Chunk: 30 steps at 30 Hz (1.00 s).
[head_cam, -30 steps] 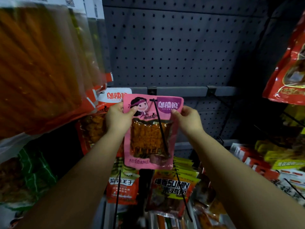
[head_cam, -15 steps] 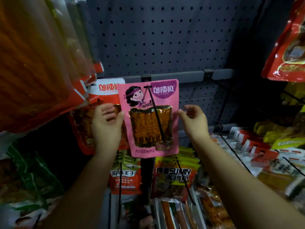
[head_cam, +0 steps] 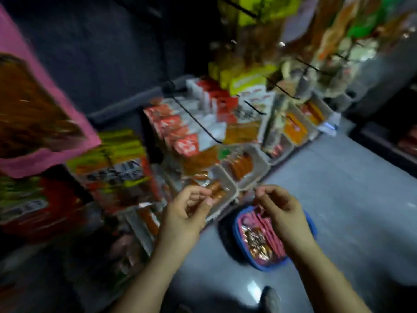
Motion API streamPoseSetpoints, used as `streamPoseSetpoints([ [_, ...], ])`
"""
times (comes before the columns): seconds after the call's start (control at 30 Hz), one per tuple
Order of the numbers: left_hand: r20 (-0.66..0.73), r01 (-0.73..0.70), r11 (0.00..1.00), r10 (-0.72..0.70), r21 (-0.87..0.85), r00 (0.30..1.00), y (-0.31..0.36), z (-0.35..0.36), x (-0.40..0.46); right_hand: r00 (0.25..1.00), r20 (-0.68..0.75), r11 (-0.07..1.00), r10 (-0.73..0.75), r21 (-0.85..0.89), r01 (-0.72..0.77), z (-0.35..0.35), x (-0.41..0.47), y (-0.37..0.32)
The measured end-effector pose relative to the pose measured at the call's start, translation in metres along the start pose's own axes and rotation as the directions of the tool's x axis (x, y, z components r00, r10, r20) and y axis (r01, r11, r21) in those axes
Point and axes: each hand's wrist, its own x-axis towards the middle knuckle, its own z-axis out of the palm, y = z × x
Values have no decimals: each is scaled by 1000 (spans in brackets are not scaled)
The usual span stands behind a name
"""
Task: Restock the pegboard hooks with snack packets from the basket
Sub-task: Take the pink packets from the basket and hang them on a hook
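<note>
The view is blurred and tilted down to the right. A blue basket (head_cam: 312, 224) stands on the grey floor at lower right, with several pink snack packets (head_cam: 259, 236) inside. My right hand (head_cam: 279, 211) hovers over the basket, fingers loosely curled, holding nothing. My left hand (head_cam: 185, 213) is beside it to the left, in front of the shelf trays, fingers loosely curled and empty. The pink packet (head_cam: 45, 114) hangs on its hook at the far left, close to the camera. The dark pegboard (head_cam: 108, 53) fills the upper left.
Black hooks (head_cam: 196, 120) with red, yellow and orange packets jut out across the middle and upper right. White shelf trays (head_cam: 234, 188) of snacks line the bottom row. Grey floor (head_cam: 338, 199) spreads to the right. A dark shoe (head_cam: 269, 299) shows at the bottom.
Both hands let go of the pink packet, which stays on the hook, and dropped toward the basket. My head swung down and to the right.
</note>
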Motion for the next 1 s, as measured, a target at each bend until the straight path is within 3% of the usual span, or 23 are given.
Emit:
streamPoseSetpoints([
  [0.17, 139, 207, 976, -214, 64, 967, -89, 123, 13, 960, -103, 954, 262, -123, -274, -114, 15, 105],
  [0.37, 178, 426, 883, -459, 197, 870, -248, 266, 26, 852, -106, 762, 512, -402, -508, -217, 73, 275],
  [0.5, 133, 545, 812, -576, 210, 807, -366, 343, 35, 797, -57, 611, 602, -609, -505, -262, 121, 399],
  [0.6, 119, 668, 717, -694, 198, 710, -440, 392, 45, 765, -16, 525, 644, -718, -457, -284, 162, 475],
  [0.7, 126, 625, 730, -672, 275, 730, -502, 424, 61, 750, -37, 461, 660, -769, -443, -302, 207, 537],
  [0.87, 105, 562, 780, -605, 275, 789, -559, 455, 91, 805, -130, 561, 579, -653, -509, -313, 269, 606],
  [1.0, 65, 693, 715, -699, 87, 713, -568, 471, 106, 842, -161, 646, 515, -573, -505, -302, 281, 627],
])
